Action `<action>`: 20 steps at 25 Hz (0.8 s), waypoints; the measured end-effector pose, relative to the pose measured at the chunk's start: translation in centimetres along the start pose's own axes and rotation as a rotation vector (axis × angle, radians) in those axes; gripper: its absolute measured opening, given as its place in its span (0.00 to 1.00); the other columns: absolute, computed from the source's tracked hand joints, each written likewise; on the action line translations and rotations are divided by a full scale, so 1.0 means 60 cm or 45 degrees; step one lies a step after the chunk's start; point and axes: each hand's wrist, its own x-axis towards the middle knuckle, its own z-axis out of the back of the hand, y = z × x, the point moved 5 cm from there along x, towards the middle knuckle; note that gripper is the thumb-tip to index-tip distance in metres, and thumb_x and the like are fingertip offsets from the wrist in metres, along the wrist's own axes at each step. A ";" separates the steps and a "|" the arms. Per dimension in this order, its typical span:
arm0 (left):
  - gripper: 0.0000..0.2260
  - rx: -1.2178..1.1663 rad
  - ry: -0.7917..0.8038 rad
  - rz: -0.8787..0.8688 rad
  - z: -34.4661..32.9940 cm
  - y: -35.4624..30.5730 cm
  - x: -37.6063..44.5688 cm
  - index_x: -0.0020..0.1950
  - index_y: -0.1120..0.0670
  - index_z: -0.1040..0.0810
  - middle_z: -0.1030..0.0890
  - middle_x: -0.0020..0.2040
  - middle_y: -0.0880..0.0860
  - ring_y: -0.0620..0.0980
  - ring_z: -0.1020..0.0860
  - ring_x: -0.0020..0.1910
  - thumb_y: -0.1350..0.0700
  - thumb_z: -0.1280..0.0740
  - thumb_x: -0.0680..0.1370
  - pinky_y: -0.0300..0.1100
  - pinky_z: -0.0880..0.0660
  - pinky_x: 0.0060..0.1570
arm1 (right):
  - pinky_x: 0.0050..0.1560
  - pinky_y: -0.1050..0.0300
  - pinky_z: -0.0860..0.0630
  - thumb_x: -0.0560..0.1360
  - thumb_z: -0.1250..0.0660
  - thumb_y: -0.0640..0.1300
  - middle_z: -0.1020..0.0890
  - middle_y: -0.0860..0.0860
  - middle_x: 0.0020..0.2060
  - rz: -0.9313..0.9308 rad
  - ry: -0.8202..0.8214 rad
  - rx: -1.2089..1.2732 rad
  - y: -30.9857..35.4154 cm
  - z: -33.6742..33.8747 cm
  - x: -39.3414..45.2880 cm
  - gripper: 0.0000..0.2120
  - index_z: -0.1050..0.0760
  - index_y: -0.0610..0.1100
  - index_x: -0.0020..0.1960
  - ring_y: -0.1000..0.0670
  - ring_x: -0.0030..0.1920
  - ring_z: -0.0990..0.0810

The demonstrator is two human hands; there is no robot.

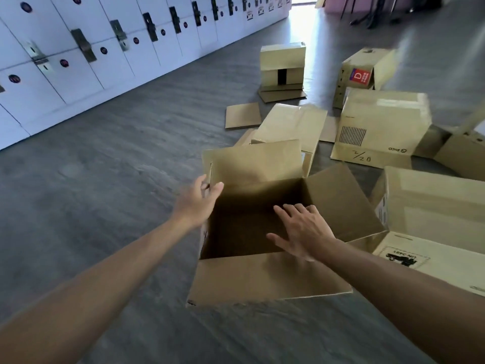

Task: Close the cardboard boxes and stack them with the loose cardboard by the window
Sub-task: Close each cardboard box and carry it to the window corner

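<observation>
An open cardboard box (252,232) is sitting on the grey floor (105,179) directly in front of the person, with all four top flaps standing or lying outward. The far flap (252,161) is standing upright, the right flap (341,200) is leaning outward to the right, and the near flap (262,279) is lying folded down toward the person. The interior is showing as dark and bare.

The left hand (196,203) is reaching to the box's left rim, at the far-left corner; its fingers are lying loosely extended, with the thumb over the inside edge and the other fingers on the outside. Whether they are actually gripping the edge cannot be determined. The right hand (301,229) is hovering over the right side of the opening with its fingers spread and straight, holding nothing.

Beyond the open box, several other cardboard boxes are lying scattered: a closed box marked "2/20" (380,127), a box with a red label (364,69), a small upright box (283,64), and a partly flattened box (291,124). A loose cardboard sheet (242,115) is lying flat on the floor near them. A printed box (433,253) is sitting just beside the right flap. White lockers (78,48) are lining the left wall
</observation>
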 end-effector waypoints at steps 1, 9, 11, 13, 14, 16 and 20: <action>0.32 0.067 0.076 -0.106 -0.034 -0.013 -0.013 0.78 0.50 0.37 0.27 0.73 0.51 0.54 0.29 0.71 0.33 0.44 0.80 0.52 0.32 0.64 | 0.70 0.44 0.36 0.76 0.55 0.73 0.34 0.47 0.75 -0.032 -0.009 -0.018 -0.011 0.000 -0.002 0.40 0.46 0.49 0.80 0.44 0.72 0.34; 0.44 0.850 0.490 -0.357 -0.187 0.018 -0.047 0.80 0.46 0.67 0.64 0.82 0.50 0.54 0.63 0.80 0.25 0.51 0.76 0.63 0.56 0.77 | 0.71 0.39 0.37 0.76 0.48 0.71 0.38 0.42 0.76 -0.262 -0.034 -0.160 -0.098 0.001 -0.025 0.39 0.45 0.47 0.79 0.41 0.74 0.38; 0.43 0.866 0.479 -0.383 -0.191 0.022 -0.049 0.81 0.47 0.67 0.64 0.82 0.51 0.54 0.64 0.80 0.26 0.52 0.76 0.64 0.57 0.77 | 0.72 0.37 0.41 0.76 0.47 0.70 0.42 0.42 0.77 -0.395 -0.034 -0.156 -0.120 0.002 -0.032 0.40 0.46 0.47 0.79 0.40 0.76 0.42; 0.43 0.859 0.472 -0.396 -0.194 0.024 -0.046 0.81 0.47 0.67 0.64 0.82 0.52 0.54 0.64 0.80 0.26 0.52 0.77 0.64 0.57 0.77 | 0.73 0.34 0.46 0.76 0.46 0.70 0.48 0.41 0.78 -0.590 -0.020 -0.135 -0.148 0.008 -0.037 0.42 0.51 0.46 0.80 0.38 0.77 0.48; 0.43 0.850 0.471 -0.396 -0.193 0.026 -0.044 0.80 0.47 0.68 0.64 0.82 0.51 0.54 0.63 0.80 0.26 0.52 0.76 0.64 0.56 0.77 | 0.73 0.34 0.47 0.76 0.47 0.70 0.50 0.40 0.79 -0.682 -0.005 -0.119 -0.161 0.013 -0.038 0.43 0.54 0.46 0.80 0.37 0.77 0.49; 0.43 0.839 0.459 -0.403 -0.192 0.030 -0.042 0.80 0.47 0.68 0.63 0.82 0.52 0.54 0.62 0.81 0.25 0.52 0.76 0.63 0.54 0.77 | 0.73 0.35 0.44 0.77 0.47 0.70 0.52 0.38 0.79 -0.815 0.036 -0.066 -0.183 0.021 -0.041 0.44 0.58 0.44 0.80 0.35 0.77 0.47; 0.43 0.806 0.434 -0.404 -0.197 0.032 -0.039 0.81 0.47 0.65 0.61 0.82 0.52 0.55 0.60 0.81 0.25 0.52 0.76 0.64 0.52 0.77 | 0.67 0.42 0.31 0.78 0.42 0.67 0.42 0.37 0.76 -0.826 0.086 0.067 -0.195 0.033 -0.036 0.44 0.56 0.44 0.80 0.36 0.72 0.35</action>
